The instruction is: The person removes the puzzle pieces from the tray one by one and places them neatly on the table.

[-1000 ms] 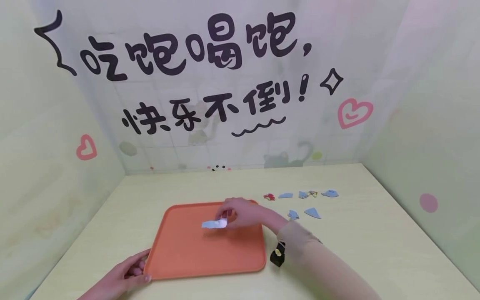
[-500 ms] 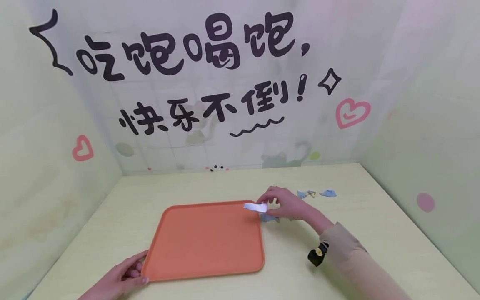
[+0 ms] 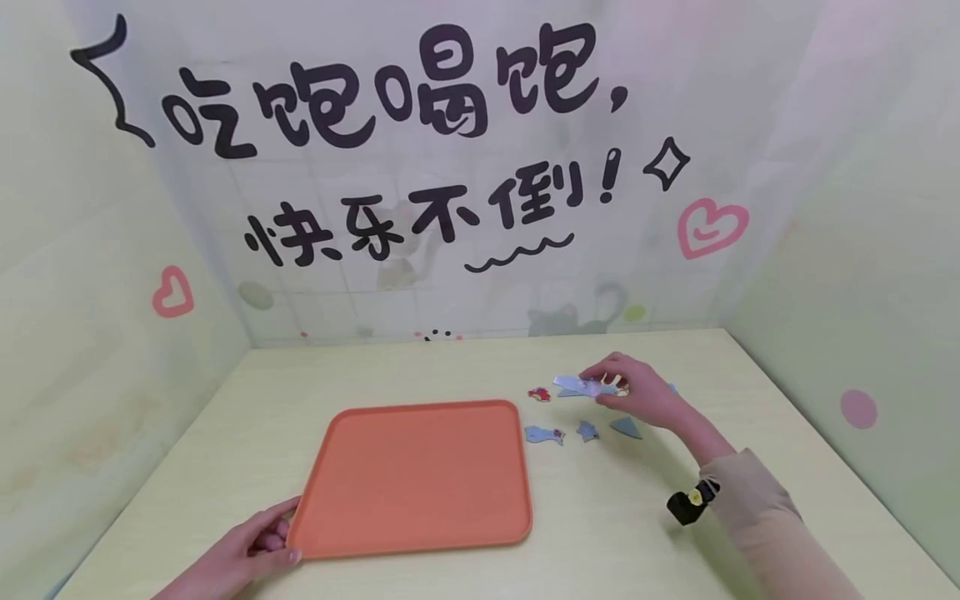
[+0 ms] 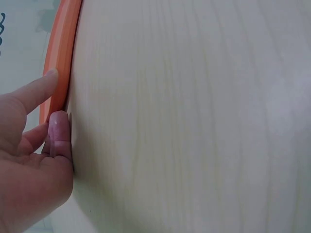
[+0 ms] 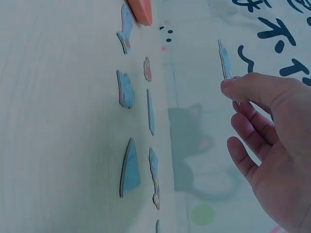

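My left hand (image 3: 243, 546) holds the near left corner of an orange tray (image 3: 412, 483), thumb on the rim and the other fingers curled at its side. Between thumb and fingertips, my right hand (image 3: 645, 392) pinches a thin light-blue puzzle piece (image 5: 225, 60). That piece is raised above the table and overlaps other blue pieces in the head view. Below it lie a small red piece (image 3: 539, 394), a blue piece with a forked end (image 3: 543, 434), a jagged blue piece (image 3: 587, 430) and a blue triangular piece (image 3: 626, 427).
The loose pieces lie in two rough rows on the pale wooden table (image 3: 600, 508), right of the tray. A printed white curtain (image 3: 360, 308) closes off the back, with similar side walls. A black device (image 3: 688, 504) is strapped to the right wrist.
My right hand has moved from over the tray to the right, carrying the light-blue puzzle piece above the loose pieces. My left hand has kept its grip on the tray corner.
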### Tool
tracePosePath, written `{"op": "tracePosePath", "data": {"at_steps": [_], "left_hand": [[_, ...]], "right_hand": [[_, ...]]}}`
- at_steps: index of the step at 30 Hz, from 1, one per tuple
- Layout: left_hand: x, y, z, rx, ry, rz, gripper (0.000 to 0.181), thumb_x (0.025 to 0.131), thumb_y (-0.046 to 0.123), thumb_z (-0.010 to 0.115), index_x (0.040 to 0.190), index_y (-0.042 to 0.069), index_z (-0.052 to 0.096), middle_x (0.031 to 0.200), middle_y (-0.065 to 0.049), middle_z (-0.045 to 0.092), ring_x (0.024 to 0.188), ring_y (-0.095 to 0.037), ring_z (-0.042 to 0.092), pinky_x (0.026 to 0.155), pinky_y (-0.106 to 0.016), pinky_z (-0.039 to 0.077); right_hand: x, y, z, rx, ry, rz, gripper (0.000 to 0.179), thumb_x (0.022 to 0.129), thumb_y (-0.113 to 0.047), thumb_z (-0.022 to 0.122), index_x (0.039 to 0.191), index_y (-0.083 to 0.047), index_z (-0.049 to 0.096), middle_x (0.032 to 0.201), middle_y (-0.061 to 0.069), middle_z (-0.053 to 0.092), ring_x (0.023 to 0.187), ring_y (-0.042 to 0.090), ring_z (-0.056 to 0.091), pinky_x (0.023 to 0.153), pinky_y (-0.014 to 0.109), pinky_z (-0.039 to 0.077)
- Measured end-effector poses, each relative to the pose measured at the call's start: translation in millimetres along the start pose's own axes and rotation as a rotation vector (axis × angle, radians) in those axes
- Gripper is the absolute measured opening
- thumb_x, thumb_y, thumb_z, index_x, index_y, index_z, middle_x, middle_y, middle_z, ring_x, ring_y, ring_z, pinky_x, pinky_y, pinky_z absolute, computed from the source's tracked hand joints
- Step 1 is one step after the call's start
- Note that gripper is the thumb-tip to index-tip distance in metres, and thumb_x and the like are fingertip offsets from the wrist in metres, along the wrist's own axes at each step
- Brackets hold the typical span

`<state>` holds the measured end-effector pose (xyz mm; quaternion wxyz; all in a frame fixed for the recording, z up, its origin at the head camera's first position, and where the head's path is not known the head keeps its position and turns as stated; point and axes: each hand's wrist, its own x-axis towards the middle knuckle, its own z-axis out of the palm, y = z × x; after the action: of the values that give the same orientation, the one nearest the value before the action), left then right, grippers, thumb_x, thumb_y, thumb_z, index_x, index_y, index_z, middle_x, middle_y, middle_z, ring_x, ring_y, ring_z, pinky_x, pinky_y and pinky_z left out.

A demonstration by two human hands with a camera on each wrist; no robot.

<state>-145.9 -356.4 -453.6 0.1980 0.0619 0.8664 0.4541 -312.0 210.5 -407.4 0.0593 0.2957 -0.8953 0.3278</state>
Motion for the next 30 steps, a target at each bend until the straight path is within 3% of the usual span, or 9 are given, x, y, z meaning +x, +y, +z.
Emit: {"op": "tracePosePath", "data": {"at_steps": [6, 15, 23, 30], "left_hand": [[0.2, 2.9, 0.6, 0.003, 0.012, -0.011, 0.081, 0.097, 0.023, 0.064, 0.149, -0.018, 0.017, 0.109, -0.009, 0.054, 0.085, 0.004, 0.047, 0.073, -0.018, 0.044], [0.2, -1.1, -0.5, -0.011, 0.01, -0.011, 0.081, 0.096, 0.022, 0.064, 0.149, -0.017, 0.017, 0.109, -0.009, 0.053, 0.085, 0.003, 0.047, 0.073, -0.018, 0.044], [0.0, -0.7, 1.2, -0.029, 0.011, -0.018, 0.082, 0.096, 0.023, 0.065, 0.149, -0.017, 0.017, 0.109, -0.009, 0.053, 0.084, 0.003, 0.046, 0.073, -0.019, 0.044], [1.0, -0.9, 0.5, -0.015, 0.015, -0.018, 0.083, 0.095, 0.024, 0.066, 0.15, -0.016, 0.018, 0.108, -0.009, 0.053, 0.084, 0.003, 0.047, 0.073, -0.019, 0.044]], "right_hand": [[-14.6, 16.7, -18.2, -0.023, 0.056, 0.038, 0.034, 0.087, -0.004, 0.072, 0.121, -0.01, 0.07, 0.106, 0.004, 0.064, 0.095, 0.021, 0.056, 0.082, 0.04, 0.051], [-36.1, 45.4, -33.8, -0.069, 0.098, 0.101, 0.034, 0.09, -0.004, 0.069, 0.124, -0.009, 0.068, 0.11, 0.007, 0.064, 0.099, 0.021, 0.057, 0.082, 0.028, 0.049], [-53.3, 59.1, -45.2, -0.097, 0.145, 0.118, 0.034, 0.089, -0.005, 0.07, 0.123, -0.008, 0.068, 0.11, 0.008, 0.064, 0.1, 0.026, 0.056, 0.081, 0.03, 0.05], [-68.0, 74.1, -54.7, -0.095, 0.158, 0.088, 0.033, 0.089, -0.004, 0.07, 0.123, -0.006, 0.067, 0.11, 0.01, 0.064, 0.099, 0.008, 0.054, 0.078, 0.024, 0.048]]}}
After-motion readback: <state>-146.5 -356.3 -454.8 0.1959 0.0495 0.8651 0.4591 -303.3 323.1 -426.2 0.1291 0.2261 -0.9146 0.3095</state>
